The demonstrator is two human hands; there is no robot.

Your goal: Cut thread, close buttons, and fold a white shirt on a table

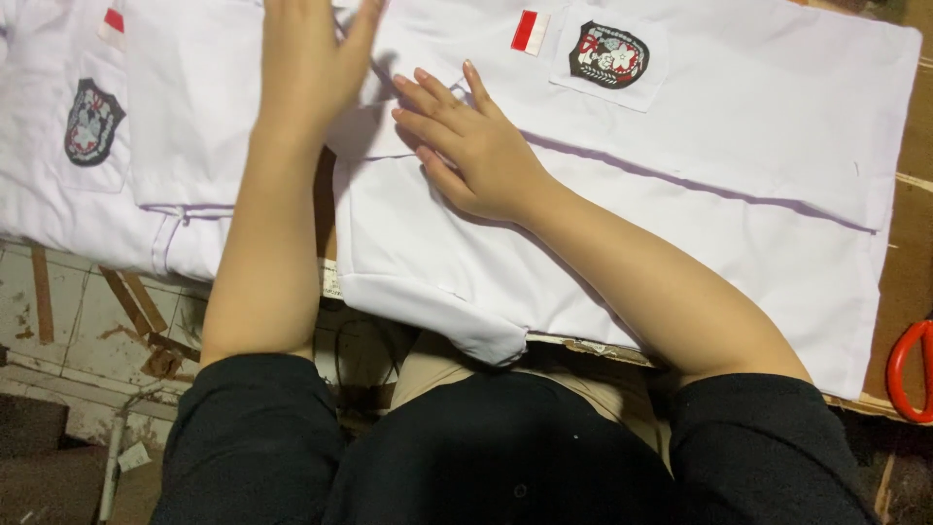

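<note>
A white shirt (680, 194) lies folded on a brown board, with a dark crest patch (608, 54) and a small red-and-white flag patch (530, 31) near its top. My right hand (471, 146) rests flat on it, fingers spread toward the collar area. My left hand (311, 58) is raised at the top edge, palm flat with fingers together, over the gap between this shirt and a second white shirt (146, 126) on the left. That second shirt bears a grey crest patch (92, 122). Neither hand grips anything.
Red-handled scissors (909, 374) poke in at the right edge on the brown board (909, 243). Below left is a worn tiled floor (87, 321) with wooden slats. My dark sleeves and torso fill the bottom of the view.
</note>
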